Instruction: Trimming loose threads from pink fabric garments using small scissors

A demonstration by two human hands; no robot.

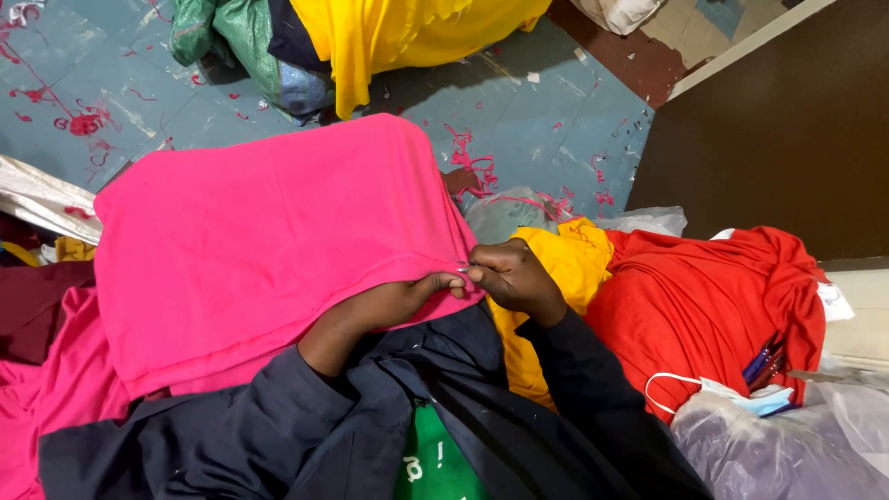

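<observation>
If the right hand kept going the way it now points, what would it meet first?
The right hand points left, so it would likely first meet the left hand at the pink cloth edge.

Both hands (463, 282) pinch the pink cloth's (259, 241) edge.

Left hand (407, 298) partly hidden under pink cloth (269, 241); grip unclear.

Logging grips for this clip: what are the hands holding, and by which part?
Both the left hand and right hand pinch the pink cloth at its near hem, fingertips meeting at the edge.
</observation>
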